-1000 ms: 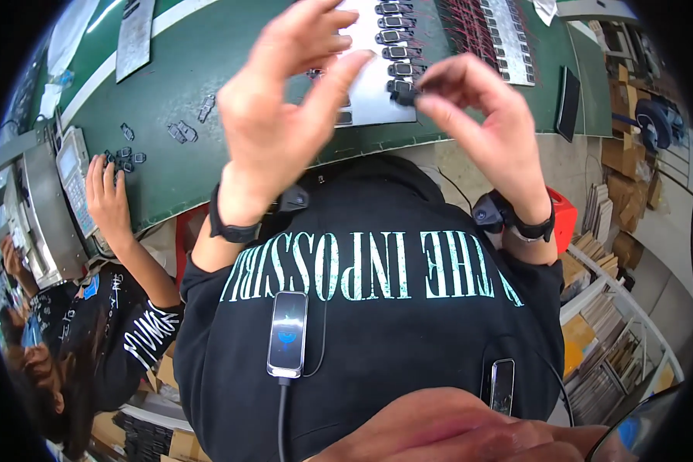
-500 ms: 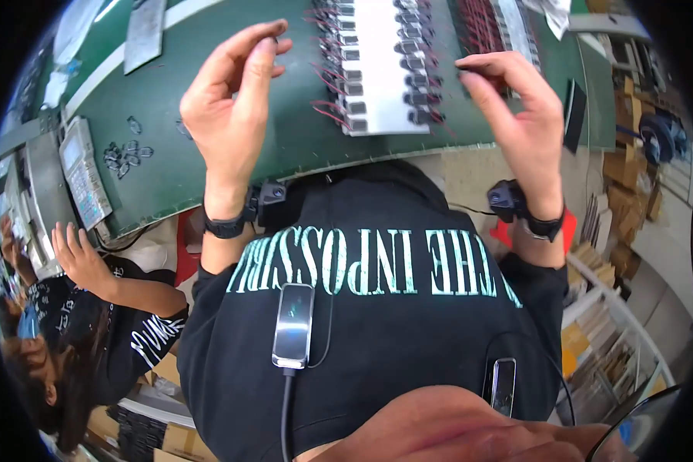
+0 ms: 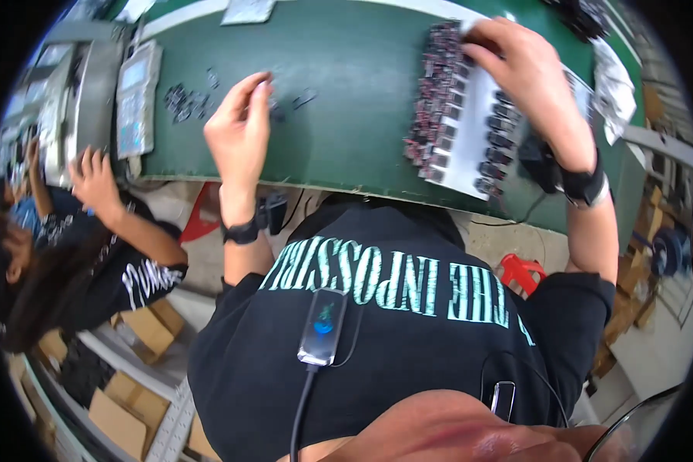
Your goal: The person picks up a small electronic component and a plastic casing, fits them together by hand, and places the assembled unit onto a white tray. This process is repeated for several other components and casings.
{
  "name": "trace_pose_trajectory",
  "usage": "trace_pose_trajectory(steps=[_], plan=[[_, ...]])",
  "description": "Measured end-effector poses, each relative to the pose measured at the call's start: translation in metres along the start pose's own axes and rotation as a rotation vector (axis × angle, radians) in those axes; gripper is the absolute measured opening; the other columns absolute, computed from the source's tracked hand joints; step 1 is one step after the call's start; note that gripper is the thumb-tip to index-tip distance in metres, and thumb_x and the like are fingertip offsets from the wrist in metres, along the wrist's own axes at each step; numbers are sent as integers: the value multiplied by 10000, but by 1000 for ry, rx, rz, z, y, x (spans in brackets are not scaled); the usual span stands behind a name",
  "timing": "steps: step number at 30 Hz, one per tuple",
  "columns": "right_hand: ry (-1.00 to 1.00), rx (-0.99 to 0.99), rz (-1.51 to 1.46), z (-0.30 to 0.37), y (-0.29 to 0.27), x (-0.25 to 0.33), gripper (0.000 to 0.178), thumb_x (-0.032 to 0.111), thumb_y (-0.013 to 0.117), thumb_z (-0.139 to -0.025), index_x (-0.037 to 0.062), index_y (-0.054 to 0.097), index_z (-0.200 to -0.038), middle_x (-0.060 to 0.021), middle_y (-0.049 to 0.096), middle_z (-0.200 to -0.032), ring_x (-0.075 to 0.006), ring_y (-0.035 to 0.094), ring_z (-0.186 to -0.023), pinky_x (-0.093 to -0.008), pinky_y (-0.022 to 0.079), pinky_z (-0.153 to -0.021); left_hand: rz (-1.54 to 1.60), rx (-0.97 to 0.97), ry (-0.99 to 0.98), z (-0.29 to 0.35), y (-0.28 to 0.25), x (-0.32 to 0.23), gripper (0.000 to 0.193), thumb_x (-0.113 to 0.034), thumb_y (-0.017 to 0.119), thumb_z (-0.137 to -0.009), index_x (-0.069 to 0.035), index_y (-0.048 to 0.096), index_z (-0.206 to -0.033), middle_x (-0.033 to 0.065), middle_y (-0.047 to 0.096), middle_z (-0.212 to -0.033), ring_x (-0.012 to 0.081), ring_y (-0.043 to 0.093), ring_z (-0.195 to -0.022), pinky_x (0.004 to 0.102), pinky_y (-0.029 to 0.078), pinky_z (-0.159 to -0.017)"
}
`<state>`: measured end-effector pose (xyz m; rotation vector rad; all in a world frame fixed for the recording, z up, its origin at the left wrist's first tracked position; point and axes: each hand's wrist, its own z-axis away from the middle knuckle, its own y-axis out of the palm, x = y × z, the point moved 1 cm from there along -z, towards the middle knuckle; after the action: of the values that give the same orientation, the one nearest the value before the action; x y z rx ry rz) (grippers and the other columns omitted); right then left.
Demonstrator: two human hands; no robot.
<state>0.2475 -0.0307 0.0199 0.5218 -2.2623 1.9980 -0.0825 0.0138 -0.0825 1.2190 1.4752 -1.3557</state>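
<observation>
Over the green table, my left hand (image 3: 241, 138) is raised with thumb and forefinger pinched together; whatever lies between them is too small to make out. Small dark parts (image 3: 306, 98) lie on the table beside it. My right hand (image 3: 533, 77) reaches across a white board (image 3: 470, 115), its curled fingers at the board's far end. What these fingertips grip, if anything, is hidden. Black components with red wires (image 3: 436, 100) line the board's left side in a dense row, and more black components (image 3: 499, 138) run down its right side.
At the left stand a grey keypad device (image 3: 136, 100) and a pile of small dark parts (image 3: 183, 104). A co-worker's hand (image 3: 94, 181) is near that device. A crumpled white bag (image 3: 614, 88) lies at the right, with dark items (image 3: 581, 17) behind it.
The view has swung, so the table's contents sit differently. My right hand has gone from beside the white board to over its far end. My left hand stays pinched, now nearer the loose parts.
</observation>
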Motion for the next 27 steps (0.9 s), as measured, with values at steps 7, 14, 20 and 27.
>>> trace_pose_trajectory(steps=[7,14,20,27], plan=[[101,120,-110,-2,4,-4,205,101,653,-862,19,610,-1045,-140,633,-871,-279,639,-814,-338,489,-728,-654,72,358,6,8,-1,157,-168,723,-822,-97,724,-962,66,694,-935,245,660,-849,333,544,-705],[178,129,-94,-1,-2,23,244,87,627,-879,32,608,-1117,-126,619,-861,-243,615,-777,-311,479,-739,-823,201,478,6,30,-1,167,-179,735,-794,-100,717,-941,58,643,-929,255,583,-956,375,537,-722],[137,-64,-181,20,-23,29,218,91,597,-933,11,614,-1136,-52,651,-925,-135,628,-833,-263,488,-769,-866,362,559,-10,40,-3,176,-124,712,-808,-69,713,-976,87,645,-866,286,607,-842,366,531,-723],[309,-194,-801,63,-33,46,155,58,610,-943,-12,618,-1082,-23,651,-1018,-86,626,-882,-213,498,-800,-137,388,383,-16,57,-53,187,-74,660,-896,0,673,-1067,102,703,-896,183,693,-764,282,562,-684]])
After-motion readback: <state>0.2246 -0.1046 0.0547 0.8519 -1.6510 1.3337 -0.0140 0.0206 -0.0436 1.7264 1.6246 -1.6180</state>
